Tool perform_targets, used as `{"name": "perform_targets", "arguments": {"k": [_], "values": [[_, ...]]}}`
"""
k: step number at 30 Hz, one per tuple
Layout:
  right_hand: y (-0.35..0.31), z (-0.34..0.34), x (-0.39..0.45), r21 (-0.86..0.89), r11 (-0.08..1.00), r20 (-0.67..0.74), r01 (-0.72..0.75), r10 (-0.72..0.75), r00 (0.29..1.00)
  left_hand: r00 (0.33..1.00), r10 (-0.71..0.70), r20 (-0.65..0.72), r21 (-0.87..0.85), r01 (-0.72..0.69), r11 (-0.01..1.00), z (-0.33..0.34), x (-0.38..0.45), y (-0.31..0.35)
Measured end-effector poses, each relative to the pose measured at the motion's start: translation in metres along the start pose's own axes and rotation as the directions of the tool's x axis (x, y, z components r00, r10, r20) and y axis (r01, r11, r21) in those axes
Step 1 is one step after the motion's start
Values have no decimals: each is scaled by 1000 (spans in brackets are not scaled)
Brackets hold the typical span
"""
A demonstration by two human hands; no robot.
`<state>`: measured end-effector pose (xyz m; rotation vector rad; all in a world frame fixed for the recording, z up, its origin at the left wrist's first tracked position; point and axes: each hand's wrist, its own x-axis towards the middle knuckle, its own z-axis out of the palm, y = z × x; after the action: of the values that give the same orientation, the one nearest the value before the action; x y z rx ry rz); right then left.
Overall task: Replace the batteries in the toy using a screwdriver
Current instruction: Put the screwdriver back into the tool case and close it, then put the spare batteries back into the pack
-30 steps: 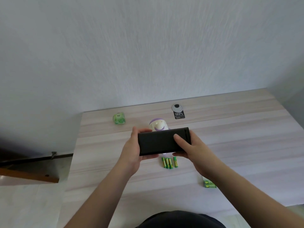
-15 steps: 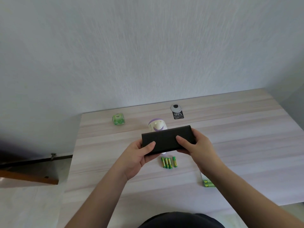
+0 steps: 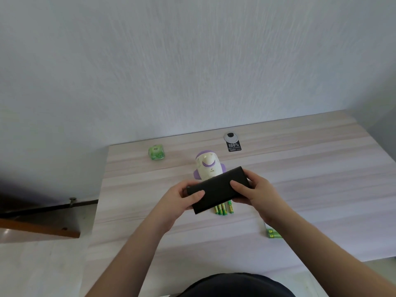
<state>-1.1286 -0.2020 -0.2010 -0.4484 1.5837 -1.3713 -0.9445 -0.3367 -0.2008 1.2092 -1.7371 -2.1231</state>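
While both hands hold a black case (image 3: 217, 191) tilted above the table (image 3: 300, 179) at frame centre, the left hand (image 3: 173, 202) curls its fingers round the lower-left end and the right hand (image 3: 255, 190) clamps the upper-right end, thumbs on top. Just behind it lies the white-and-purple toy (image 3: 206, 166); green batteries (image 3: 224, 209) lie just below the case, and a battery pack (image 3: 273, 234) lies at lower right.

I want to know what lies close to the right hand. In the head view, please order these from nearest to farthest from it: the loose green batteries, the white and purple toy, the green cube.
From the right hand:
1. Loose green batteries, just below the hand, toward the person.
2. White and purple toy, behind the hand, to its left.
3. Green cube, far left, near the table's back edge.
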Motion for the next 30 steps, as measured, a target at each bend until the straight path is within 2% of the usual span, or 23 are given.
{"name": "perform_targets", "arguments": {"k": [3,5,7,13,15,18,22,28,30], "values": [[9,7,0,-99,995,20,-16,18,1000,999,13,52,354,-31,935,-6,1,-6],[16,15,1,-159,987,6,-29,30,1000,991,-16,135,421,-43,906,-11,4,-17],[25,24,4,-165,984,-27,-73,70,997,982,-75,173,362,8,932,-17,6,-33],[68,36,11,-255,930,-99,-265,248,964,977,-183,105,290,146,946,-43,7,-97],[84,38,11,-255,915,-130,-313,288,949,981,-193,20,246,183,952,-49,5,-120],[107,38,9,-227,904,-227,-362,313,922,965,-209,-156,91,225,970,-54,5,-154],[129,37,3,-197,890,-328,-412,336,883,926,-264,-268,-66,255,965,-56,9,-176],[151,30,-8,-274,849,-408,-452,323,854,907,-292,-305,-14,302,953,-59,19,-204],[157,29,-10,-312,834,-431,-455,302,850,918,-249,-308,98,291,952,-58,20,-205]]}}
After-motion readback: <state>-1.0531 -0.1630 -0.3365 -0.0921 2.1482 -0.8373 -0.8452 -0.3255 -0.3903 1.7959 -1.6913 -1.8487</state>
